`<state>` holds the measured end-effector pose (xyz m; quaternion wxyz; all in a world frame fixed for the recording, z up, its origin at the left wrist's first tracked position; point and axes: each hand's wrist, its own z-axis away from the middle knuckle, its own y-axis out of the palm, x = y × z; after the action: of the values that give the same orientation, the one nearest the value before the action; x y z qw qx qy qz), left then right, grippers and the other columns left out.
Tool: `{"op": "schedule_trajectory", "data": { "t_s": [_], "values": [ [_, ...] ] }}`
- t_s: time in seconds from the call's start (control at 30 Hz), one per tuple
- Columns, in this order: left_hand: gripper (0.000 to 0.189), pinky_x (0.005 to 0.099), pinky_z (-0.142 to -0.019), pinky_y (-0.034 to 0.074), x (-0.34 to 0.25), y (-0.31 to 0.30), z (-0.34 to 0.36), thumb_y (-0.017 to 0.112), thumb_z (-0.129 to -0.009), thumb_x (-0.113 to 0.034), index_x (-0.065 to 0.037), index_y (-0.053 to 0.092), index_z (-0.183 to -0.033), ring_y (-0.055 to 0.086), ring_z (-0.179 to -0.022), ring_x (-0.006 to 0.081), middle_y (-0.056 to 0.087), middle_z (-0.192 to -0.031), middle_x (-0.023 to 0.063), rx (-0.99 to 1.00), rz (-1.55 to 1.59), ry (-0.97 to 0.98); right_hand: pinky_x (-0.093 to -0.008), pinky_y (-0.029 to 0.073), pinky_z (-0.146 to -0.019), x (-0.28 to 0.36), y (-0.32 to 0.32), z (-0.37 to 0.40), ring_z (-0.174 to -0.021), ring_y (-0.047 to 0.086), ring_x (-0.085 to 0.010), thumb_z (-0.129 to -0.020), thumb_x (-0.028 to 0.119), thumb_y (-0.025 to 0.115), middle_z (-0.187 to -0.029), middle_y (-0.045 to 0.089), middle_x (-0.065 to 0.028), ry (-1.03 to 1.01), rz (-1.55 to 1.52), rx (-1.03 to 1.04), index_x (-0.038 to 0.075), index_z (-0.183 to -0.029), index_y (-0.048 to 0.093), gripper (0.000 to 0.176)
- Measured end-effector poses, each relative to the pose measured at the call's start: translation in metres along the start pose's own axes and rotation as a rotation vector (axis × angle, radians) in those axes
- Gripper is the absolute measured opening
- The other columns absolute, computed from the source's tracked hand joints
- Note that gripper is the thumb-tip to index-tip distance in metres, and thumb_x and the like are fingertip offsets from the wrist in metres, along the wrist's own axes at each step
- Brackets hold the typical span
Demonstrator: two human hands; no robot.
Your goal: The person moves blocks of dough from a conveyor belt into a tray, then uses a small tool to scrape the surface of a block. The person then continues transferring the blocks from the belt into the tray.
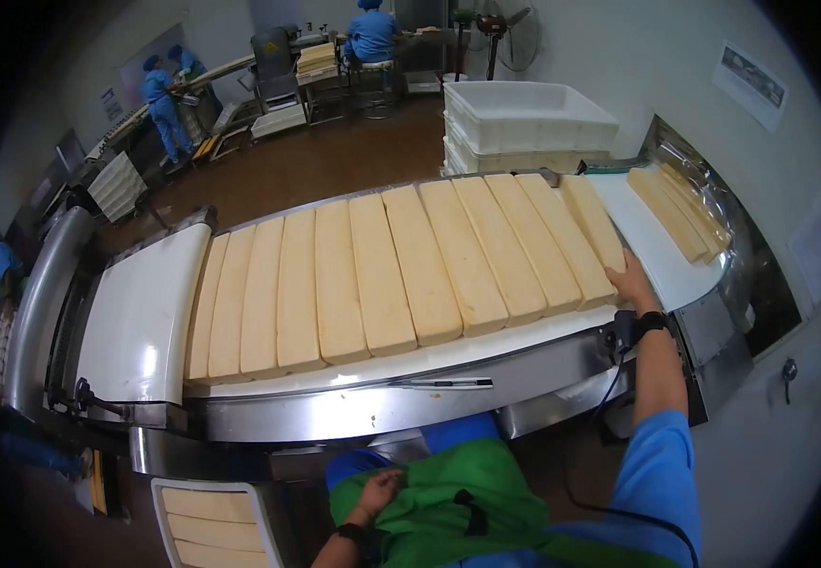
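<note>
Across the belt lies a row of long pale yellow blocks (387, 270), side by side and bread-like in look. My right hand (629, 282) grips the near end of the rightmost block (590, 220), thumb on its end face and fingers along its right side. That block is slightly skewed against its neighbour. Low in front of the green apron (476, 478), my left hand (379, 494) is loosely curled, with nothing visible in it. Dark bands circle both wrists.
More blocks (666, 213) lie by the machine opening at right. A thin tool (443, 384) rests on the metal front edge. White crates (529, 118) stand behind the belt; another crate (159, 516) holding blocks is at lower left. Several people in blue work at the back.
</note>
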<state>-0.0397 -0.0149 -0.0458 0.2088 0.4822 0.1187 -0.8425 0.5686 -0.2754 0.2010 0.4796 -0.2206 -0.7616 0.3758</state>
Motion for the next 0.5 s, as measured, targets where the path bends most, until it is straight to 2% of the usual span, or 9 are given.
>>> {"op": "schedule_trajectory", "data": {
  "t_s": [0.17,0.23,0.27,0.33,0.37,0.4,0.43,0.47,0.5],
  "values": [
    [0.026,0.021,-0.058,0.042,0.013,-0.004,-0.007,0.05,-0.089,-0.013,-0.005,0.06,-0.111,0.05,-0.063,0.0055,0.058,-0.075,-0.002,0.014,-0.009,0.022,-0.0376,0.034,-0.1,0.003,0.006,-0.004,-0.116,0.045,-0.0348,-0.08,0.039,0.057,-0.124,0.049,-0.0227,-0.079,0.074,0.032,0.0,-0.127,0.043,0.063],
    [0.026,0.0215,-0.059,0.043,0.019,0.001,-0.008,0.05,-0.089,-0.014,-0.006,0.06,-0.111,0.051,-0.064,0.0059,0.058,-0.076,-0.0014,0.009,-0.036,0.059,-0.0403,0.029,-0.103,0.007,0.014,-0.013,-0.123,0.039,-0.0338,-0.088,0.042,0.043,-0.129,0.045,-0.0205,-0.035,0.316,0.044,0.003,-0.128,0.043,0.056],
    [0.026,0.0225,-0.061,0.044,0.017,0.004,-0.008,0.05,-0.089,-0.014,-0.006,0.06,-0.111,0.052,-0.067,0.0073,0.06,-0.078,0.0006,0.007,-0.036,0.032,-0.0403,0.029,-0.103,0.028,0.013,-0.006,-0.123,0.039,-0.0338,-0.088,0.042,0.043,-0.129,0.045,-0.0205,-0.046,0.313,0.05,0.003,-0.128,0.043,0.056],
    [0.027,0.0236,-0.064,0.046,0.012,0.001,-0.007,0.05,-0.088,-0.015,-0.006,0.06,-0.111,0.054,-0.069,0.0086,0.061,-0.08,0.0025,-0.03,-0.022,0.012,-0.0452,0.025,-0.104,0.11,0.017,0.029,-0.126,0.033,-0.0341,-0.092,0.043,0.033,-0.133,0.041,-0.0191,0.284,0.507,-0.108,0.006,-0.128,0.045,0.053],
    [0.027,0.0252,-0.067,0.047,0.011,0.002,-0.006,0.05,-0.088,-0.015,-0.005,0.06,-0.111,0.056,-0.072,0.0109,0.063,-0.084,0.0047,-0.026,-0.067,0.029,-0.0487,0.022,-0.104,0.1,0.041,0.03,-0.128,0.03,-0.034,-0.091,0.045,0.036,-0.136,0.038,-0.0187,0.197,0.461,-0.275,0.009,-0.128,0.047,0.052],
    [0.027,0.0269,-0.071,0.048,0.009,0.001,-0.003,0.05,-0.088,-0.015,-0.005,0.06,-0.111,0.058,-0.076,0.0132,0.064,-0.088,0.007,-0.038,-0.107,0.044,-0.0459,0.027,-0.102,0.12,0.046,0.049,-0.122,0.038,-0.0342,-0.091,0.037,0.044,-0.129,0.045,-0.0188,0.031,0.326,-0.31,0.006,-0.124,0.049,0.045],
    [0.027,0.0269,-0.071,0.048,0.005,0.0,0.0,0.05,-0.088,-0.015,-0.005,0.06,-0.111,0.058,-0.076,0.0132,0.064,-0.088,0.007,-0.109,-0.077,0.046,-0.0414,0.033,-0.099,0.124,0.052,0.063,-0.115,0.045,-0.0329,-0.088,0.023,0.053,-0.12,0.052,-0.0187,-0.316,0.035,-0.293,0.002,-0.116,0.054,0.035],
    [0.027,0.0287,-0.074,0.048,0.001,0.002,0.003,0.05,-0.088,-0.016,-0.004,0.06,-0.111,0.059,-0.079,0.0155,0.065,-0.091,0.0083,-0.098,-0.128,0.072,-0.0374,0.041,-0.091,0.162,0.054,0.103,-0.102,0.054,-0.0306,-0.085,0.013,0.056,-0.106,0.059,-0.0172,-0.423,-0.251,-0.25,-0.002,-0.107,0.057,0.026],
    [0.028,0.0304,-0.078,0.048,-0.003,0.005,0.006,0.05,-0.088,-0.016,-0.004,0.06,-0.111,0.06,-0.083,0.0178,0.065,-0.095,0.0096,-0.092,-0.176,0.09,-0.0389,0.045,-0.083,0.192,0.049,0.146,-0.09,0.059,-0.0293,-0.084,0.013,0.057,-0.097,0.062,-0.0147,-0.386,-0.397,0.037,0.0,-0.103,0.06,0.023]
  ]
}}
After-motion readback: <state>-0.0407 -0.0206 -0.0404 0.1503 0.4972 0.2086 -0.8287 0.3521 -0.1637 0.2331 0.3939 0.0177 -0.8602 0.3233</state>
